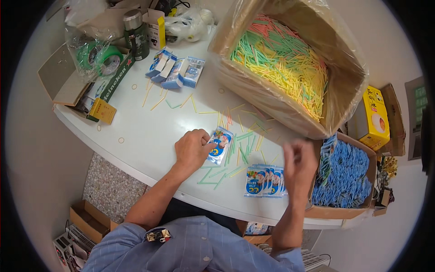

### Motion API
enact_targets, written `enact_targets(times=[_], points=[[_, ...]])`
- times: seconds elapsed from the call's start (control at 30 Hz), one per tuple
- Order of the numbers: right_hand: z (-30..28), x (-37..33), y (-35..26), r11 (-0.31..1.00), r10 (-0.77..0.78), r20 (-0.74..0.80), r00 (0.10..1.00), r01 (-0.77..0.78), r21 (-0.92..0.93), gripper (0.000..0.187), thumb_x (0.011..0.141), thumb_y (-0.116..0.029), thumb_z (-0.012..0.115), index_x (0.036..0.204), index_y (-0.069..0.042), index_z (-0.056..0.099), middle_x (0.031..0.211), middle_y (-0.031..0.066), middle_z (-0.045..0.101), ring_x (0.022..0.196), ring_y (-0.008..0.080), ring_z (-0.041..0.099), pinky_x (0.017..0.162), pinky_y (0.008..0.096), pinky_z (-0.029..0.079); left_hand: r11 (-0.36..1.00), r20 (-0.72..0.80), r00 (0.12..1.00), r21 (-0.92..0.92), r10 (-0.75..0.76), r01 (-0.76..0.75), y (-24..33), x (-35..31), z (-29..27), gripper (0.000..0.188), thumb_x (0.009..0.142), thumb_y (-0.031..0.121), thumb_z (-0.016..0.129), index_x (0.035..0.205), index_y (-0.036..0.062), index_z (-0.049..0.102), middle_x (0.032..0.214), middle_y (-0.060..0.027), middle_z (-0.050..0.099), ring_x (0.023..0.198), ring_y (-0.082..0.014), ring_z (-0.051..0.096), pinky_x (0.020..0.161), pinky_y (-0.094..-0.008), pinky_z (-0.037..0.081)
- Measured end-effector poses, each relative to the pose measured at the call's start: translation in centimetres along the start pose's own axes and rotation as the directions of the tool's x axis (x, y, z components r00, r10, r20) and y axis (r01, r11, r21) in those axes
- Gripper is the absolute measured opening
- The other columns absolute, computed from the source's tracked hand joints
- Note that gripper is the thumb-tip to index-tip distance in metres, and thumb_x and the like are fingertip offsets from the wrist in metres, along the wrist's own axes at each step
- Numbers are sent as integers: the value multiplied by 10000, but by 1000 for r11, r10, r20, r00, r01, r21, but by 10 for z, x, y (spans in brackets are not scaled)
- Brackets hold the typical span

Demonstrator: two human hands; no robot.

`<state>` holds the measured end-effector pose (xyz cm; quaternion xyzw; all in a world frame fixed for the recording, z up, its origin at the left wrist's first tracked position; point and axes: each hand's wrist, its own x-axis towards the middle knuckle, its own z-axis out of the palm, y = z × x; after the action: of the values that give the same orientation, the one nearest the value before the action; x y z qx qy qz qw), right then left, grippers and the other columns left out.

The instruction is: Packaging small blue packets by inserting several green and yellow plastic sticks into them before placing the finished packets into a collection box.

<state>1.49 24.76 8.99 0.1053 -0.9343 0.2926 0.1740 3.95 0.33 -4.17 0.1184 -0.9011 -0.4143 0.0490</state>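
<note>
My left hand (192,148) is closed on the left edge of a small blue-and-white printed packet (221,145), thumb and fingers pinching it just above the white table. Around the packet lie loose thin sticks in green, yellow and pink, with a group of green sticks (244,149) just right of it. My right hand (300,165) is raised above the table, between a row of overlapping packets (260,182) and a carton. Motion smears its fingers, so I cannot tell whether it holds anything.
A large plastic-lined carton (267,86) of coloured sticks stands at the back right. Another carton (346,211), full of blue-and-white packets, sits at the right edge. Several packets (179,72), a dark flask (137,38), green tape (108,56) and an opened box (63,77) occupy the back left.
</note>
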Motion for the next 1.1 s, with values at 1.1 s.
enact_targets(times=[1.1], points=[[97,323,11,962,-156,386,909,52,266,343,1050,-238,411,1126,27,615,927,104,645,842,186,589,808,320,479,957,-234,949,-145,214,-251,-16,10,-30,376,858,157,761,1163,-17,627,1051,-168,690,910,-288,670,732,-364,542]])
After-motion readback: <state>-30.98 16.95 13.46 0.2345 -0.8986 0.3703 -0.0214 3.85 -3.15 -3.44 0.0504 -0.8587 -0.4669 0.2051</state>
